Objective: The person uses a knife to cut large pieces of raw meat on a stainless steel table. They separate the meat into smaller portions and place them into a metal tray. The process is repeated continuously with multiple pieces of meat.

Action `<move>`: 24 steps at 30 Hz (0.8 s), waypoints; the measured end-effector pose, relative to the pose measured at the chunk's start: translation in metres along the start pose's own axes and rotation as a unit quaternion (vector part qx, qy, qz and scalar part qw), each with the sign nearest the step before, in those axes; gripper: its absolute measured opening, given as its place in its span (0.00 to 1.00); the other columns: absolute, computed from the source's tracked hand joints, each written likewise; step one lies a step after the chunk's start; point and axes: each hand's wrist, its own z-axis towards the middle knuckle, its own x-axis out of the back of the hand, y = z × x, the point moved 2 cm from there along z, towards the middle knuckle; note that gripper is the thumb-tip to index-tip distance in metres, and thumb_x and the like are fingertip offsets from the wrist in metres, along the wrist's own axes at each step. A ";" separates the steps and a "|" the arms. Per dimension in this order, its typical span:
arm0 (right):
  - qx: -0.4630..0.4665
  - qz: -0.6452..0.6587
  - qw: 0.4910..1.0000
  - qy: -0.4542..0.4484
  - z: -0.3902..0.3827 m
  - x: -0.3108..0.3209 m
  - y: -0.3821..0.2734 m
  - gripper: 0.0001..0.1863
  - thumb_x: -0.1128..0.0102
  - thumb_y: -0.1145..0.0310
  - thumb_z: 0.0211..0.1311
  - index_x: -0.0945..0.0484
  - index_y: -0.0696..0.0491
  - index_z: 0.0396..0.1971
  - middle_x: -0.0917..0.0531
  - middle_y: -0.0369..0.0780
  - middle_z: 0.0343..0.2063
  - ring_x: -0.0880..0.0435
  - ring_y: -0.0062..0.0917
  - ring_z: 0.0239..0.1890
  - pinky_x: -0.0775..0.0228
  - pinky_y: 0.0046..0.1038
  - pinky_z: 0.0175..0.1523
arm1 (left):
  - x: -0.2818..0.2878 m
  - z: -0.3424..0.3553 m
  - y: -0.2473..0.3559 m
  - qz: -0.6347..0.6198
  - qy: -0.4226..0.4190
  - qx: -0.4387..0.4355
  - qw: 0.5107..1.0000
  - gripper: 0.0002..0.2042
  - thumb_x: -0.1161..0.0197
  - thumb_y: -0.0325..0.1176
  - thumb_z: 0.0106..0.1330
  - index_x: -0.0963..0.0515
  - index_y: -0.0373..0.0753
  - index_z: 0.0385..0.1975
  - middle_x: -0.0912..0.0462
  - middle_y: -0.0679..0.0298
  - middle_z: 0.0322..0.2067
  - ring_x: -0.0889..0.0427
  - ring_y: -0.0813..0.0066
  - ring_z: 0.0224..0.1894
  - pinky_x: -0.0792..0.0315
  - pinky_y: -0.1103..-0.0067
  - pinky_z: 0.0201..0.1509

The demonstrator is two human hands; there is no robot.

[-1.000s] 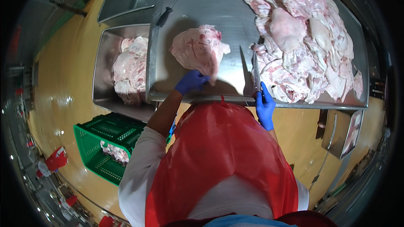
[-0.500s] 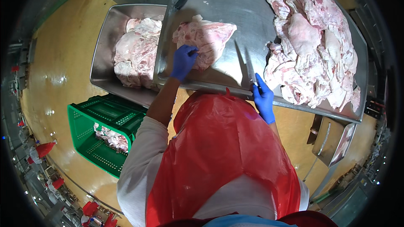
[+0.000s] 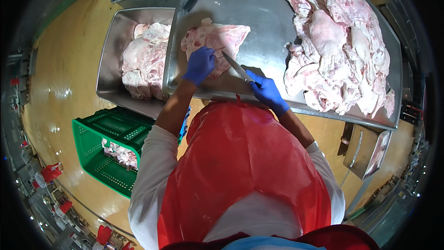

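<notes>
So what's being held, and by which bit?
The blue-gloved right grip holds a slim silver-bladed knife by its handle end. The blue-gloved left grip is at the flat, pale pink meat; whether it's pinching can't be told.

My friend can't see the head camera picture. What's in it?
A blue-gloved right hand holds a knife to a piece of meat under the left hand, on a metal table. A meat pile lies right; a metal tub and green crate stand left.

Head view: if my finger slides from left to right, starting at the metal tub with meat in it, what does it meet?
Metal tub, left hand, knife blade, right hand, big pile of meat.
</notes>
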 end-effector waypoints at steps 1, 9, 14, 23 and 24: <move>-0.007 0.015 1.000 -0.011 0.002 -0.001 0.001 0.25 0.45 0.63 0.71 0.26 0.41 0.67 0.14 0.51 0.38 0.13 0.39 0.36 0.23 0.37 0.45 | 0.003 0.001 0.003 -0.020 0.011 0.002 1.000 0.09 0.35 0.32 0.62 0.16 0.38 0.39 0.16 0.51 0.36 0.17 0.49 0.40 0.23 0.61 0.46; 0.088 0.096 0.991 -0.027 0.088 -0.037 -0.024 0.26 0.43 0.66 0.65 0.23 0.48 0.64 0.14 0.50 0.29 0.16 0.31 0.28 0.24 0.31 0.42 | 0.022 0.017 0.001 -0.035 -0.041 -0.005 0.999 0.07 0.32 0.32 0.60 0.14 0.37 0.35 0.15 0.51 0.32 0.15 0.51 0.36 0.23 0.65 0.43; 0.144 0.054 0.985 -0.078 0.110 -0.026 -0.045 0.24 0.42 0.67 0.64 0.21 0.48 0.61 0.14 0.53 0.32 0.15 0.34 0.29 0.24 0.31 0.41 | 0.043 0.024 0.000 -0.057 -0.035 0.008 0.998 0.10 0.28 0.31 0.58 0.14 0.35 0.37 0.14 0.51 0.31 0.14 0.54 0.34 0.22 0.67 0.40; 0.172 -0.083 0.957 -0.220 0.039 0.044 0.020 0.27 0.39 0.69 0.65 0.24 0.44 0.66 0.12 0.43 0.33 0.15 0.28 0.30 0.23 0.30 0.43 | 0.195 -0.024 0.000 -0.238 0.199 0.203 0.929 0.09 0.30 0.28 0.66 0.15 0.31 0.44 0.13 0.64 0.39 0.17 0.78 0.40 0.23 0.81 0.48; 0.136 -0.055 0.968 -0.203 0.034 0.046 0.023 0.27 0.39 0.69 0.66 0.25 0.44 0.66 0.12 0.41 0.32 0.15 0.26 0.29 0.23 0.28 0.43 | 0.237 -0.047 0.013 -0.152 0.237 0.221 0.934 0.09 0.31 0.27 0.68 0.15 0.31 0.45 0.13 0.63 0.39 0.18 0.79 0.41 0.24 0.81 0.50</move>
